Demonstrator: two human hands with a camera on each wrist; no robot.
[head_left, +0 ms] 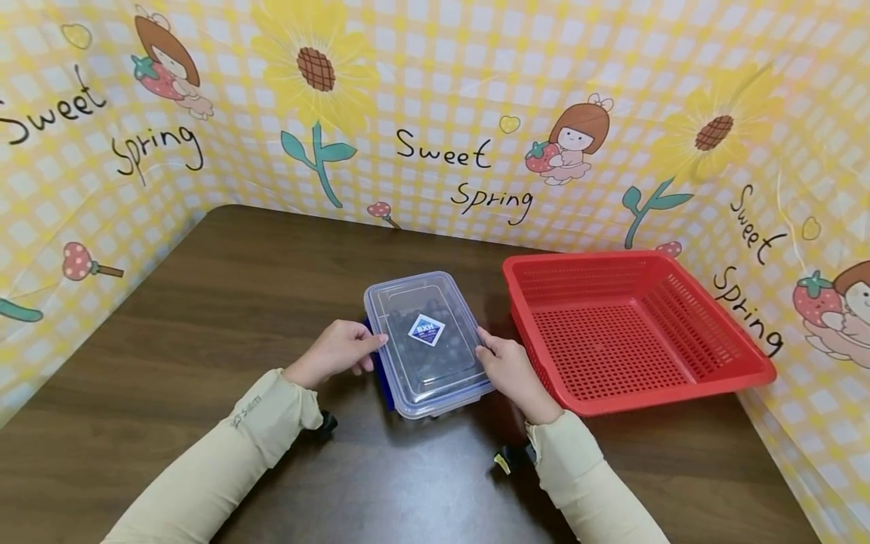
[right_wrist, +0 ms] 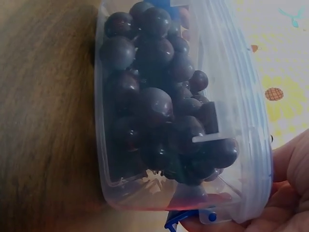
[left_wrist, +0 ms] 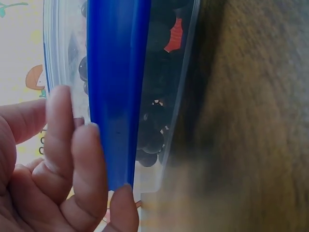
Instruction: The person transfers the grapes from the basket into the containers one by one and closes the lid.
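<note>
A clear plastic food container (head_left: 435, 370) of dark grapes (right_wrist: 154, 104) sits on the table, its lid (head_left: 445, 302) on top with a blue-and-white sticker. My left hand (head_left: 343, 347) holds its left edge, thumb on the lid's rim. In the left wrist view, the fingertips are at the long blue latch (left_wrist: 118, 87) on that side. On the opposite edge my right hand (head_left: 506, 366) grips the rim. Beneath that hand, a blue latch (right_wrist: 181, 217) angles away from the container in the right wrist view. Part of the right fingers is hidden by the container.
A red plastic basket (head_left: 680, 393) with a perforated bottom stands just right of the container. The dark wooden table (head_left: 204, 325) reaches back to a yellow checked cloth (head_left: 435, 75) hung around it.
</note>
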